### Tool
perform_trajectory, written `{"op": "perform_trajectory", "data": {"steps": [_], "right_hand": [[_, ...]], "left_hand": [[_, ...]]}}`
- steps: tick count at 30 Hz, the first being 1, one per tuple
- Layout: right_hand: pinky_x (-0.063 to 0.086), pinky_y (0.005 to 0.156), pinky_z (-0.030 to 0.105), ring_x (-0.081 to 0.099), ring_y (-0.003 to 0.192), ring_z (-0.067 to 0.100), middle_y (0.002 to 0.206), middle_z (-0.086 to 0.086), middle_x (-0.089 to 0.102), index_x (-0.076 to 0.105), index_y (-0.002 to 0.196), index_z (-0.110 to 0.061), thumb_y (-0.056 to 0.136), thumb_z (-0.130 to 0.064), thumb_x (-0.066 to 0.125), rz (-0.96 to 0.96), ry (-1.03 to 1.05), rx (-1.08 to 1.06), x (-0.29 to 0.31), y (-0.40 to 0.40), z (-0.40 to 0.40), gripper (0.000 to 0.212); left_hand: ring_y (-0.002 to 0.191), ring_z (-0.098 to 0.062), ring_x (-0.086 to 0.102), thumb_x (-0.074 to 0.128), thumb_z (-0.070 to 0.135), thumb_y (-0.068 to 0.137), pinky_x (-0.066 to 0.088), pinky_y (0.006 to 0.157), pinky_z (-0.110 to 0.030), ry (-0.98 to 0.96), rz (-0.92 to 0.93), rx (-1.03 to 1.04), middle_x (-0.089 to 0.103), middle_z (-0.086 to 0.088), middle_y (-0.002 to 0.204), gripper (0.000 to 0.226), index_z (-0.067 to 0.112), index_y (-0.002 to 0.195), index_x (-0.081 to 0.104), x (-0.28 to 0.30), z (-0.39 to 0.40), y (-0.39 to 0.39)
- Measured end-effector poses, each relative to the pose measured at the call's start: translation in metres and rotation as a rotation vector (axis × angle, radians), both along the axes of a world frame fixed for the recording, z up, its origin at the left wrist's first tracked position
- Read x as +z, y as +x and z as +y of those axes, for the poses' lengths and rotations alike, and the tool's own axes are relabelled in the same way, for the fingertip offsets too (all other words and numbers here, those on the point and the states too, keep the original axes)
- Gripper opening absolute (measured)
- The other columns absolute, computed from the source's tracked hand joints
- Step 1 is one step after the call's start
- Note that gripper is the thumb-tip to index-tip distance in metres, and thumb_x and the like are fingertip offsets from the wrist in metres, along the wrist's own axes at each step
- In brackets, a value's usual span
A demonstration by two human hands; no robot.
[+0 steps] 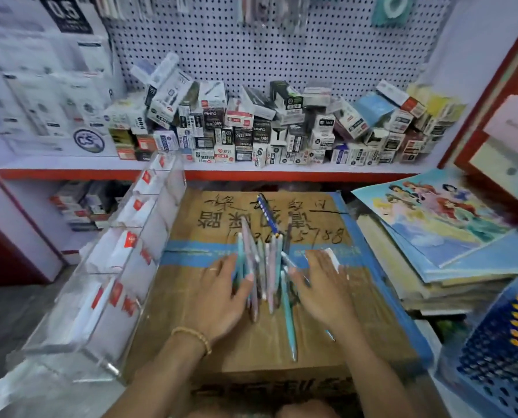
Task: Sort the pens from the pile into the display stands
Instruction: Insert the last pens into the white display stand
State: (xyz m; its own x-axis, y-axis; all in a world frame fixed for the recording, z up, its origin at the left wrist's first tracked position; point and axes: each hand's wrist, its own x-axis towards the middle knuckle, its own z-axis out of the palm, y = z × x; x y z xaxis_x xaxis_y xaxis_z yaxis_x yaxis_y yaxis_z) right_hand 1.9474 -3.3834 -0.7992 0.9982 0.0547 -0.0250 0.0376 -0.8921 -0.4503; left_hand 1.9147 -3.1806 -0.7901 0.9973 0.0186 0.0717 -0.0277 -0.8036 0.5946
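Both hands, left hand (221, 292) and right hand (319, 285), press flat with straight fingers against the pile of pens (262, 267) on the cardboard box (357, 312), seemingly gathering it; next, picking pens out for the clear display stand (107, 267) alongside.

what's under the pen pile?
The pen pile lies on a cardboard box with blue tape and handwritten characters. The left hand and right hand flank the pile, covering part of the box; its contents aren't visible.
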Motion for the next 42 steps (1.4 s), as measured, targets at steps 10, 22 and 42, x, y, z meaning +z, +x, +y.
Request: {"op": "perform_trajectory", "data": {"steps": [10, 22, 42], "right_hand": [[0.033, 0.115, 0.045, 0.037, 0.142, 0.022, 0.156, -0.001, 0.037, 0.026, 0.154, -0.026, 0.103, -0.049, 0.038, -0.015, 0.352, 0.037, 0.007, 0.073, 0.015, 0.058], [0.036, 0.103, 0.033, 0.044, 0.135, 0.017, 0.141, -0.006, 0.053, 0.048, 0.144, -0.032, 0.105, -0.044, 0.036, 0.093, 0.316, 0.403, 0.016, 0.095, 0.023, 0.042], [0.001, 0.123, 0.044, 0.003, 0.152, 0.022, 0.163, 0.007, 0.014, 0.036, 0.148, -0.011, 0.082, -0.07, 0.055, 0.067, -0.038, 0.077, 0.013, 0.008, 0.017, 0.091]], "left_hand": [[0.145, -0.02, 0.014, 0.046, 0.061, 0.09, 0.012, 0.12, -0.042, 0.196, 0.066, -0.096, 0.022, -0.004, 0.156, 0.069, 0.036, 0.151, 0.023, 0.004, -0.013, 0.035], [0.132, -0.018, 0.039, 0.061, 0.06, 0.08, 0.03, 0.107, -0.036, 0.137, 0.063, -0.008, 0.046, 0.005, 0.142, 0.081, 0.032, 0.146, 0.024, 0.016, -0.01, 0.028], [0.065, -0.015, 0.061, 0.079, 0.049, 0.072, 0.054, 0.06, -0.032, 0.15, 0.364, 0.06, 0.065, -0.002, 0.076, 0.041, 0.015, 0.082, 0.058, 0.035, 0.007, 0.057]]}}
